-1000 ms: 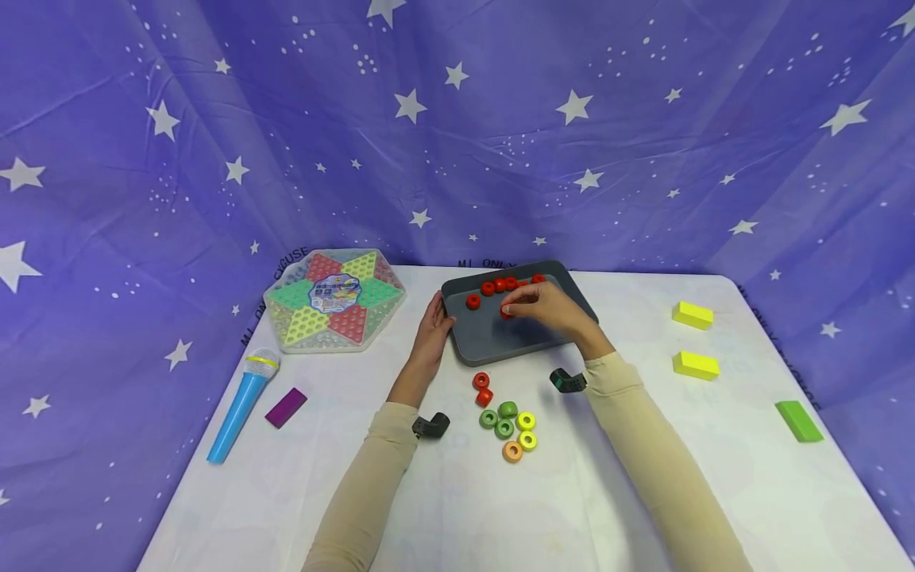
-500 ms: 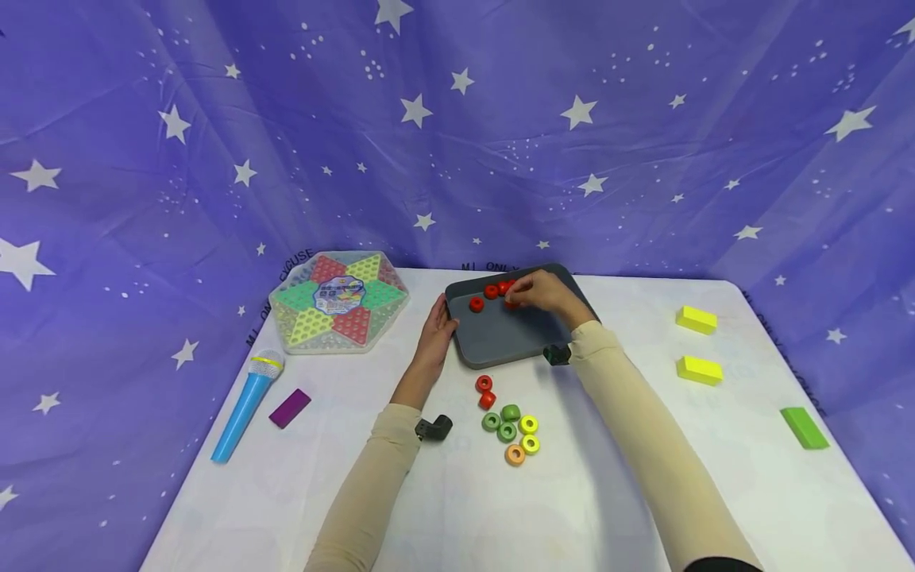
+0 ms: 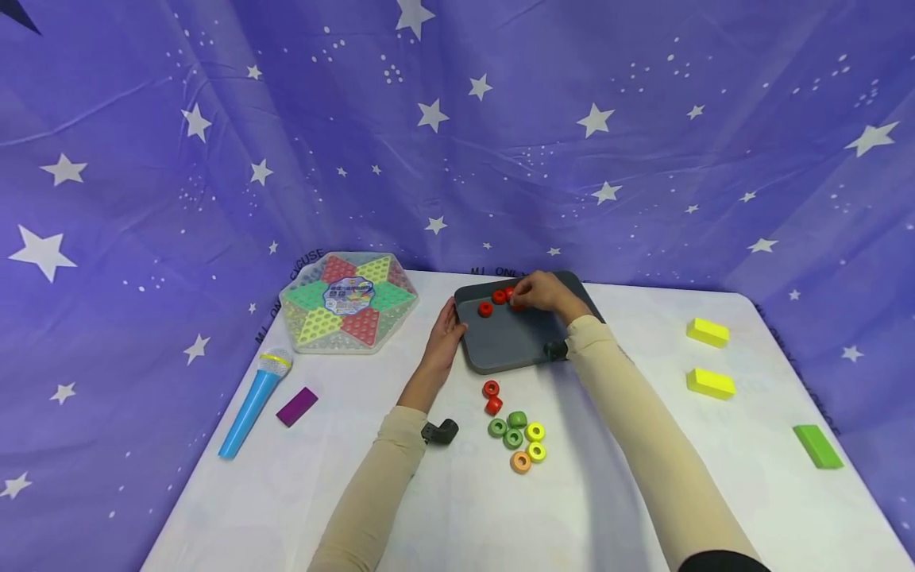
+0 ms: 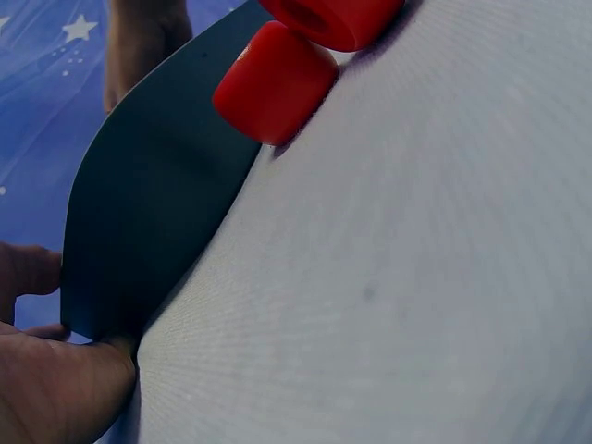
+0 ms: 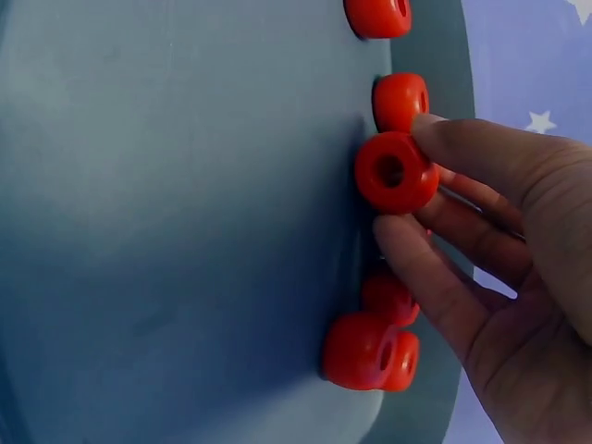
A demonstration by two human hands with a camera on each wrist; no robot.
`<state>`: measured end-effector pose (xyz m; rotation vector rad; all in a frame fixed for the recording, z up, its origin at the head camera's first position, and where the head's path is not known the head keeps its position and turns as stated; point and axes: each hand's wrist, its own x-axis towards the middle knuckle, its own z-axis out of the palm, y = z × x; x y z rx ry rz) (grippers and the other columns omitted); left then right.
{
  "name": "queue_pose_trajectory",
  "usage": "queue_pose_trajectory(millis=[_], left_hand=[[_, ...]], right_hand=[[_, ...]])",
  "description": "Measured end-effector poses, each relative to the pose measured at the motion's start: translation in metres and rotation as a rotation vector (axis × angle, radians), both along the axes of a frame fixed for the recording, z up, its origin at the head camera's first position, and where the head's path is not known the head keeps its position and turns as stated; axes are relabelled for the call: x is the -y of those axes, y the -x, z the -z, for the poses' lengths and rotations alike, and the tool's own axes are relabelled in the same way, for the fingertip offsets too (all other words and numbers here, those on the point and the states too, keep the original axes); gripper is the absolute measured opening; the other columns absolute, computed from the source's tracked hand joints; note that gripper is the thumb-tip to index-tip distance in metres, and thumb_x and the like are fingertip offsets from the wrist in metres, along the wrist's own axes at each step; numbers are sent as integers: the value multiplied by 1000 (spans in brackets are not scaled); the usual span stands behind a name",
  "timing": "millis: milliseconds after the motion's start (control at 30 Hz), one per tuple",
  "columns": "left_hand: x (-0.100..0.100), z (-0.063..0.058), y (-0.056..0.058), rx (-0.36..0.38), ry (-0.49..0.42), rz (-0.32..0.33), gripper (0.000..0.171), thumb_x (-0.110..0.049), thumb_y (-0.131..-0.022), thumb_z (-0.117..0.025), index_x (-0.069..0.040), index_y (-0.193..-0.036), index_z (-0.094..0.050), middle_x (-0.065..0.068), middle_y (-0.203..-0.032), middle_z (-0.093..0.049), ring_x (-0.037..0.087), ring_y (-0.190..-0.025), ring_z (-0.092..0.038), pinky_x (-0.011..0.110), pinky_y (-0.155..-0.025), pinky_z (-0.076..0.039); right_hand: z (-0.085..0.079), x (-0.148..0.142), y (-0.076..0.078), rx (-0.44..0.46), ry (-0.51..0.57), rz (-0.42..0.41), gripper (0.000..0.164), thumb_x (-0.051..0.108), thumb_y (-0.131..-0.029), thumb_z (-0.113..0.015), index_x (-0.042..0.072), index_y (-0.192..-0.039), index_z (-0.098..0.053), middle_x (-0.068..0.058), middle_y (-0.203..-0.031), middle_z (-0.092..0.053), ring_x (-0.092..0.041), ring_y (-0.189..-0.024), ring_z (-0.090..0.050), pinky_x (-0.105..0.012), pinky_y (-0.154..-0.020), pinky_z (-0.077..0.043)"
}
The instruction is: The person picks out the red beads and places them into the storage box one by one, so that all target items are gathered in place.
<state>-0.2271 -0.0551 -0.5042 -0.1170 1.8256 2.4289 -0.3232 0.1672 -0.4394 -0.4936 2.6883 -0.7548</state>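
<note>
Around the left end of a dark grey tray (image 3: pixel 493 345), my left hand (image 3: pixel 443 340) holds the corner, thumb on the near side and fingers along the outer edge. Over the tray's far side, my right hand (image 3: pixel 543 292) pinches a red bead (image 5: pixel 407 192) with a hole through it, between thumb and finger. Several more red beads lie along the far wall in the right wrist view, such as one red bead (image 5: pixel 377 15) by the rim. Another red bead (image 3: pixel 485 309) sits apart toward the tray's left. My right hand hides some beads in the head view.
Before the tray lie two red beads (image 3: pixel 493 406), several green beads (image 3: pixel 518 419), two yellow beads (image 3: pixel 541 456) and an orange bead (image 3: pixel 516 469). A board-game box (image 3: pixel 349 318), blue toy microphone (image 3: pixel 248 417) and purple block (image 3: pixel 296 407) lie left. Yellow blocks (image 3: pixel 710 384) and a green block (image 3: pixel 818 446) lie right.
My right hand has moved slightly toward the tray's far wall with the red bead, its wrist camera now over the tray. My left hand keeps its hold. The head view has shifted slightly.
</note>
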Motion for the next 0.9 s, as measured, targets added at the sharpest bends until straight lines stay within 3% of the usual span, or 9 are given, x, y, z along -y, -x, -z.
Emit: queue_pose_trajectory(millis=[300, 500, 633, 767, 900], left_hand=[[0, 1, 0, 11, 11, 6, 67, 4, -95, -46, -16, -155, -21, 5, -161, -17, 18, -147, -16, 32, -119, -20], [0, 1, 0, 0, 8, 11, 67, 4, -96, -45, -15, -155, -21, 5, -161, -17, 17, -147, -16, 33, -119, -20], [2, -4, -1, 10, 9, 38, 67, 4, -96, -44, -14, -155, -17, 7, -161, -13, 19, -148, -14, 33, -119, -19], [3, -5, -1, 14, 5, 52, 68, 5, -97, -43, -13, -156, -15, 7, -162, -11, 19, -148, -11, 33, -119, -17], [2, 0, 2, 2, 16, 19, 67, 3, -97, -45, -17, -155, -19, 4, -161, -15, 15, -147, -15, 30, -119, -19]], right_hand=[[-2, 2, -1, 7, -54, 3, 16, 24, -90, -67, 12, -95, -75, -1, -87, -67, -22, -81, -51, -33, -70, -42], [-11, -1, -5, -64, -17, 14, 22, 25, -91, -66, 11, -108, -73, -8, -105, -70, -26, -95, -57, -41, -87, -46], [-21, -2, -17, -80, 68, 26, 28, 24, -91, -66, 9, -114, -71, -12, -117, -67, -29, -106, -59, -47, -94, -46], [-26, -3, -32, -64, 150, 26, 31, 28, -93, -64, 12, -118, -69, -10, -118, -67, -27, -104, -61, -45, -90, -49], [-32, -5, -48, -76, 211, -9, 32, 30, -93, -64, 12, -119, -69, -6, -114, -69, -23, -101, -63, -43, -87, -51]])
